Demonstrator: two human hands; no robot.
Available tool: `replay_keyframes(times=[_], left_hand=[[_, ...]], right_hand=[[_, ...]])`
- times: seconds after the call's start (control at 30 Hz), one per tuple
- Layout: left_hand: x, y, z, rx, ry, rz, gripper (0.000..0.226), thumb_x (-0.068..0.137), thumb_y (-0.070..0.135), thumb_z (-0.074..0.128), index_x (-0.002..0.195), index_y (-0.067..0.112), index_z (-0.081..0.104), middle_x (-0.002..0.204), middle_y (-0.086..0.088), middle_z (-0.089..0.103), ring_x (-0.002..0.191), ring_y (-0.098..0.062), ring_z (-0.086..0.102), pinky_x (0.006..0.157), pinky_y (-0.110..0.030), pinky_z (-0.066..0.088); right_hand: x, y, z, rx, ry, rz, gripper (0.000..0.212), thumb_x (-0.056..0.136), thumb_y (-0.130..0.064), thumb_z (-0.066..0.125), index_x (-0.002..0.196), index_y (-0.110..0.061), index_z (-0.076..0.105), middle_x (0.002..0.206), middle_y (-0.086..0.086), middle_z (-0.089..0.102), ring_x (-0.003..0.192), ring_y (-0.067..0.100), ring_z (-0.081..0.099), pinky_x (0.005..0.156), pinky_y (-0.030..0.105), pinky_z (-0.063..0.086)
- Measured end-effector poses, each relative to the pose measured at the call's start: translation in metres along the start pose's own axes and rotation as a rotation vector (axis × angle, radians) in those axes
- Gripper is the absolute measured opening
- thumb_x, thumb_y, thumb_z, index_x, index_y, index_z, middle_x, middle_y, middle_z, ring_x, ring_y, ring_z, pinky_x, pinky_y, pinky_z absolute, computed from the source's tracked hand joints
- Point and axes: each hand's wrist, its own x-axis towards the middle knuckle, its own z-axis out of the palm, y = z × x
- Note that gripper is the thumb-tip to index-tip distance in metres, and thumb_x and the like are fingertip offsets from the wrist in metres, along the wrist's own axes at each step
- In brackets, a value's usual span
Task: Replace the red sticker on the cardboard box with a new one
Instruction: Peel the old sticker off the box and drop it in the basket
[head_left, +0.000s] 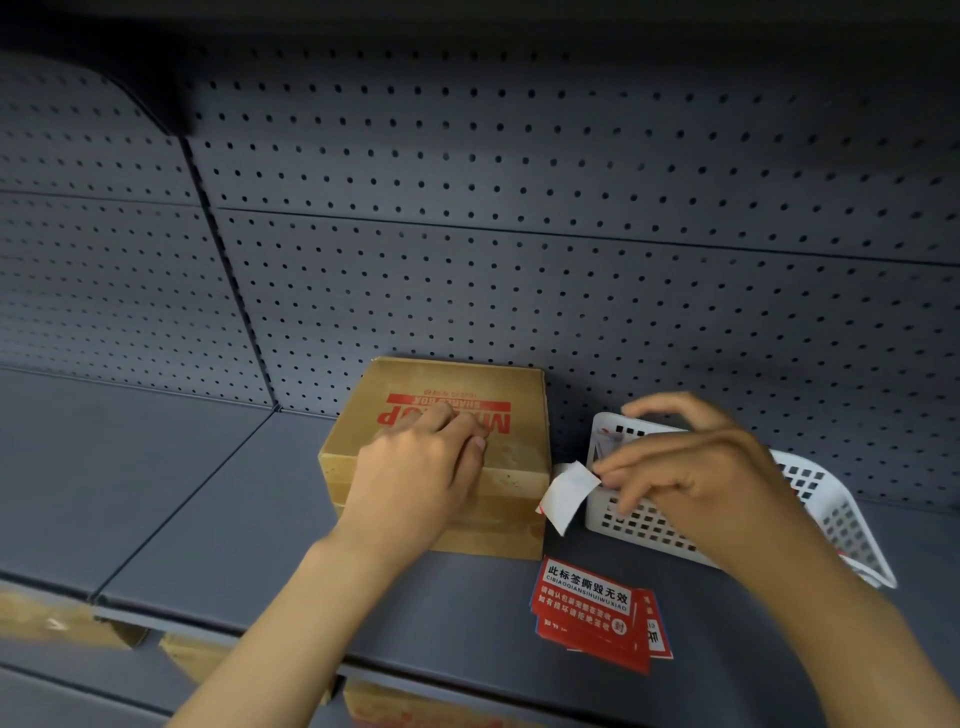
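Observation:
A brown cardboard box (519, 395) with red print on its lid sits on the grey shelf against the pegboard. My left hand (421, 473) rests on the box's top front edge, fingers curled down on the lid. My right hand (685, 467) hovers over a white basket and pinches a peeled sticker (569, 493), whose white back faces me with a sliver of red at its edge. It hangs just right of the box. A stack of new red stickers (592, 613) with white and black writing lies on the shelf in front of the box.
The white perforated basket (810, 483) stands right of the box and holds some papers. The grey shelf (208, 493) stretches left, backed by a grey pegboard (519, 260). Cardboard boxes (67, 618) show on the shelf below.

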Motion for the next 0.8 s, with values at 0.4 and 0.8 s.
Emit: replay_keyframes(times=[0.4,0.8], left_hand=[[-0.001,0.003,-0.001,0.015,-0.006,0.004,0.030,0.097,0.036,0.040,0.092,0.026,0.068,0.086,0.008,0.067,0.071,-0.018,0.067,0.054,-0.029,0.044],[-0.003,-0.001,-0.003,-0.031,-0.081,-0.002,0.056,0.090,0.069,0.027,0.108,0.030,0.063,0.104,0.009,0.065,0.093,-0.016,0.066,0.061,-0.029,0.052]], right_hand=[[0.002,-0.048,0.022,-0.073,-0.078,0.697,0.066,0.080,-0.083,0.022,0.075,-0.031,0.063,0.069,-0.018,0.062,0.072,0.006,0.062,0.069,0.031,0.051],[-0.014,-0.027,0.012,0.434,-0.091,0.872,0.029,0.092,-0.026,0.063,0.068,-0.013,0.074,0.058,-0.005,0.069,0.062,0.007,0.061,0.064,0.026,0.042]])
